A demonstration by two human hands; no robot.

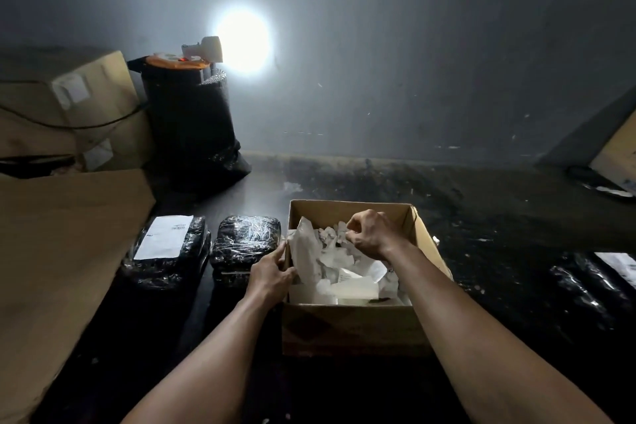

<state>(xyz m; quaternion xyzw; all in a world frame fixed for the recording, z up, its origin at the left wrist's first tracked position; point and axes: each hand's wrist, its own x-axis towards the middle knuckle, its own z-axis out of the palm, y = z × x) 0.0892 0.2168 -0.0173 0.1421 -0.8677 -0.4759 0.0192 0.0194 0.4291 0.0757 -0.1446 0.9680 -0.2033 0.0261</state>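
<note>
Reaches forward with two bare forearms over a dark, stained floor point(499, 244). Grips the left wall of an open box point(351, 327) with the left hand point(272, 274), fingers curled round the rim. Pinches crumpled white paper point(311, 251) with the right hand point(371, 234), fingertips closed tight on a fold, well inside the box and nearer its far wall than the left grip. Has more of that paper heaped below and between both grips, filling the box almost to the rim.

Has, just left of the left grip, a black film-wrapped parcel point(245, 239) flat on the floor. Shows a second, labelled parcel point(165, 262) just beyond that one, further left, white label up. Shows a large cardboard sheet point(62, 251) further left again, overlapping the labelled parcel's outer edge. Shows glossy black film point(585, 286) well right of the right grip.

Faces, far beyond the left grip, a tall black bag point(191, 127) topped by an orange disc and a small lamp point(210, 48). Shows stacked cartons point(69, 96) left of the bag, touching it. Ends at a grey wall point(413, 62) behind everything, lit by a white glare just right of the lamp.
</note>
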